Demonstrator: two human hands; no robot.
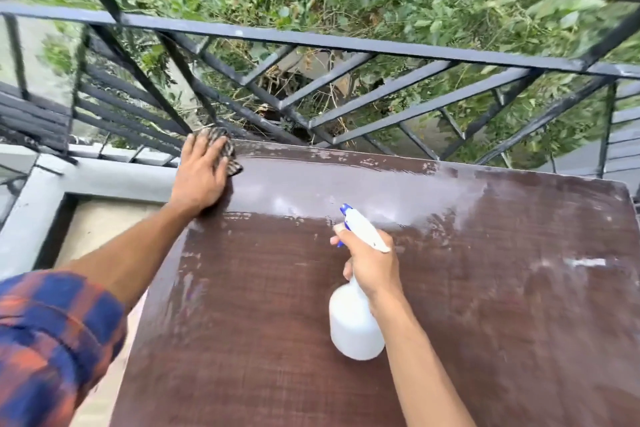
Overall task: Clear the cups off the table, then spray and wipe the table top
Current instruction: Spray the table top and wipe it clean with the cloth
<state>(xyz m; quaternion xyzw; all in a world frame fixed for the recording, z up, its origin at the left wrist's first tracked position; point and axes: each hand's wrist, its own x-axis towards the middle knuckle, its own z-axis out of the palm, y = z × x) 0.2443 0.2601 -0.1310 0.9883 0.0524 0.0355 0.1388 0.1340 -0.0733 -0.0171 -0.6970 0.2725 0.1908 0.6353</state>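
Note:
A dark brown table top (485,305) fills the lower right, with worn pale patches and a wet sheen across its far half. My left hand (201,173) lies flat on a striped brown cloth (227,149) at the table's far left corner, pressing it onto the surface. My right hand (369,262) grips the neck of a white spray bottle (353,322) with a blue trigger, held over the middle of the table with its nozzle pointing away from me. No cups are in view.
A black metal railing (346,45) runs just beyond the table's far edge, with green plants below it. A grey ledge (104,173) borders the floor on the left. My plaid sleeve (52,340) is at the lower left.

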